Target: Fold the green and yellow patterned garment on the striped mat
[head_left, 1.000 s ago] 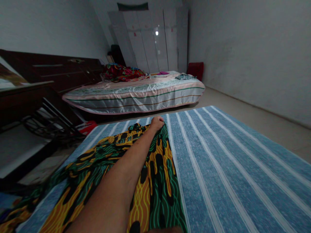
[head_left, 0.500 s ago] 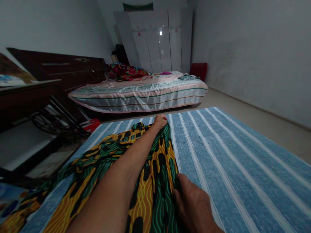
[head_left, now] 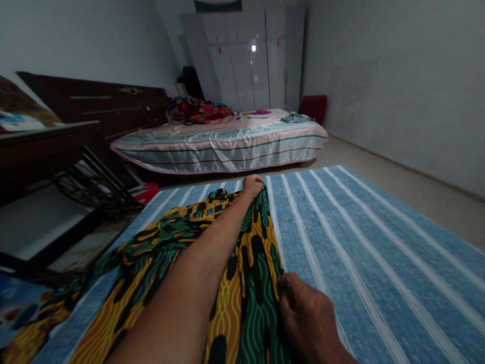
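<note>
A patterned garment (head_left: 223, 288) in yellow, green and black lies spread over a blue and white striped cloth (head_left: 356, 227). My left arm reaches far across it, and my left hand (head_left: 252, 185) pinches the garment's far right corner. Closer to me, my right hand (head_left: 308, 313) is closed on the right edge of the same garment. Between my two hands that edge runs nearly straight. The left part of the garment is bunched, and its end hangs past the left side of the striped cloth. My left forearm hides part of its middle.
Beyond the striped surface stands a bed (head_left: 220, 146) with a shiny striped cover and a red floral bundle (head_left: 200, 109). At the left are a dark desk (head_left: 45, 136) and a black metal frame (head_left: 83, 187). A pale wardrobe (head_left: 242, 60) stands at the back.
My right hand has closed more tightly on the garment's edge, its fingers now curled in. My left hand keeps its hold at the far corner. The view has shifted slightly.
</note>
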`<state>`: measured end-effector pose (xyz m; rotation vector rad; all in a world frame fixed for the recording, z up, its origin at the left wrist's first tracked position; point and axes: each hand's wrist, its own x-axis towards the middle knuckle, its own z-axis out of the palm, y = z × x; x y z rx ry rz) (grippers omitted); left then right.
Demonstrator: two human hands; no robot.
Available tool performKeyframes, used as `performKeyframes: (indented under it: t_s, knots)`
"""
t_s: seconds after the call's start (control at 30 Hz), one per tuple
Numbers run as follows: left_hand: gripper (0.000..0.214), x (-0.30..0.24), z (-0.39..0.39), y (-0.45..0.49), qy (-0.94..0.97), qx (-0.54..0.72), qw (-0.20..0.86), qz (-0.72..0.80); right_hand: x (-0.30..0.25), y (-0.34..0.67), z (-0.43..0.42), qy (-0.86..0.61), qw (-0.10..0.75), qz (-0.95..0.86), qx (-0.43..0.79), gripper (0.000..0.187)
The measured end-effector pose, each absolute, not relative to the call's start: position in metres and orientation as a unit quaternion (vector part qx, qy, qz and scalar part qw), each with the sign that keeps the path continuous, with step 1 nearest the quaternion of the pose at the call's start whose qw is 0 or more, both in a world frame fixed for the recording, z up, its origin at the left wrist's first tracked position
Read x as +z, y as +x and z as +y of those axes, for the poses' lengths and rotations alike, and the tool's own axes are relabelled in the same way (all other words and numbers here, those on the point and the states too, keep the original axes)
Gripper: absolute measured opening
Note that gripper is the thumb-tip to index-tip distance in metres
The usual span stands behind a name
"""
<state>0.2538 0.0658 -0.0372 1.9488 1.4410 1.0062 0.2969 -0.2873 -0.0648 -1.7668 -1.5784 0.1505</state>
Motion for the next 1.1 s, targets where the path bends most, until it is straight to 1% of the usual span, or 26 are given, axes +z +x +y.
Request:
performKeyframes:
  t_s: [0.13,0.3,0.47,0.7,0.77,0.9,1.1]
  knots:
    - [0.027,-0.042,0.064,0.254,0.744,0.353,0.236,0.515,-0.067,0.298,-0.288,-0.698,0.352,-0.621,0.048,0.021]
    - [0.019,-0.042,0.055,0.247,0.802,0.283,0.185,0.493,-0.065,0.298,-0.288,-0.695,0.328,-0.640,0.009,0.024]
    - [0.026,-0.036,0.046,0.244,0.838,0.239,0.125,0.474,-0.064,0.298,-0.287,-0.686,0.333,-0.647,-0.005,0.025]
    - [0.030,-0.024,0.019,0.234,0.878,0.190,0.033,0.437,-0.064,0.297,-0.288,-0.691,0.326,-0.645,0.000,0.023]
    - [0.029,-0.027,0.010,0.229,0.896,0.156,0.023,0.414,-0.064,0.297,-0.288,-0.690,0.327,-0.646,-0.004,0.024]
    - [0.019,-0.040,-0.002,0.223,0.917,0.094,0.011,0.388,-0.067,0.296,-0.288,-0.685,0.328,-0.650,-0.010,0.024]
    - [0.030,-0.054,-0.006,0.226,0.913,0.071,-0.021,0.401,-0.074,0.294,-0.287,-0.687,0.327,-0.649,-0.023,0.023]
